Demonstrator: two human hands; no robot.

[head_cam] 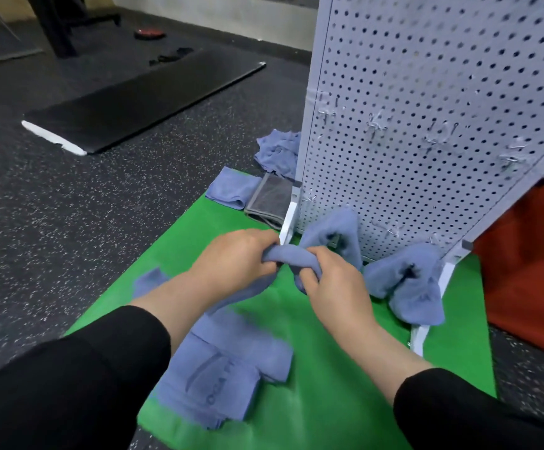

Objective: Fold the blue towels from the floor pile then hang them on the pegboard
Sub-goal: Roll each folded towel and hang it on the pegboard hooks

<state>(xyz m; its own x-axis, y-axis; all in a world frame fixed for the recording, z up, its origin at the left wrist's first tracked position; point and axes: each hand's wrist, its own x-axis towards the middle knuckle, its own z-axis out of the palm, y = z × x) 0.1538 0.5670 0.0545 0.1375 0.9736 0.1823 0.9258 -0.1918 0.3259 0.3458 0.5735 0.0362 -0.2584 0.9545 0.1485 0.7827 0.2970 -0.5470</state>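
My left hand [236,259] and my right hand [332,282] both grip one bunched blue towel [291,256] above the green mat [329,384]. Part of that towel hangs down under my left forearm. A pile of blue towels [228,371] lies on the mat below my arms. The white pegboard [426,108] stands upright just beyond my hands. Two blue towels hang from its low hooks: one [335,232] right behind my hands, another [410,280] to the right.
A folded blue towel [231,188] and a grey towel [269,199] lie at the mat's far edge, left of the pegboard foot. A crumpled blue towel [278,151] sits behind them. A black mat [144,99] lies on the speckled floor. A red surface [530,271] is at right.
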